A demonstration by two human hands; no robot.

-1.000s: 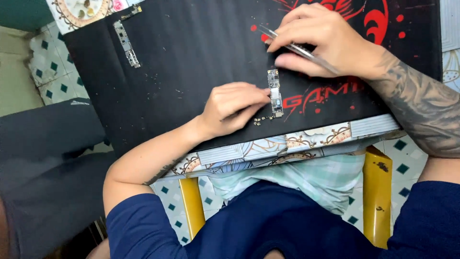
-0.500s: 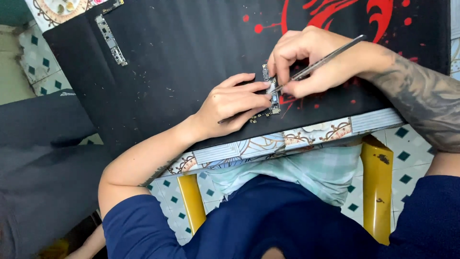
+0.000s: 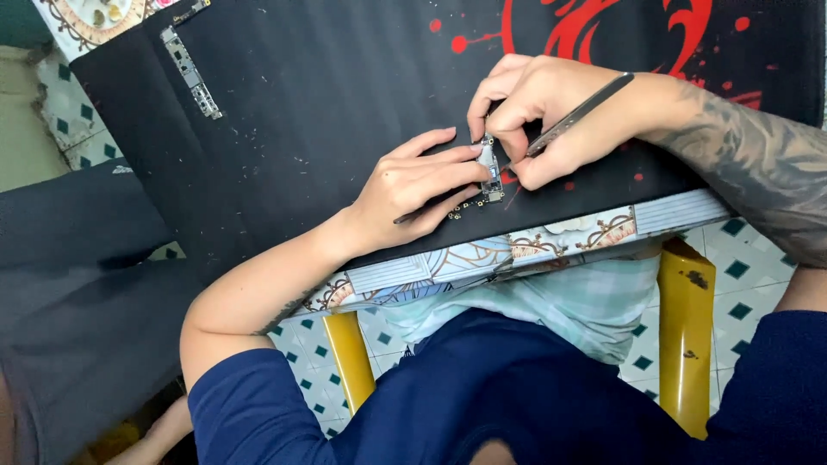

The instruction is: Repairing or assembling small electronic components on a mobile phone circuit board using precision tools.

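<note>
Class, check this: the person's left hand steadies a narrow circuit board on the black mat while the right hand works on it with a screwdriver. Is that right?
Not quite. In the head view the right hand holds metal tweezers, not a screwdriver. The rest stands: the left hand steadies the narrow circuit board on the black mat.

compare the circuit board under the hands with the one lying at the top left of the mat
The near board is pinned by the left hand while the right hand works at it with tweezers; the far board lies untouched. The near board shows only in part between the fingers; the far board shows its whole length. The near board sits by the mat's front edge, the far board near its back corner. Both are narrow strips lying flat on the black mat.
</note>
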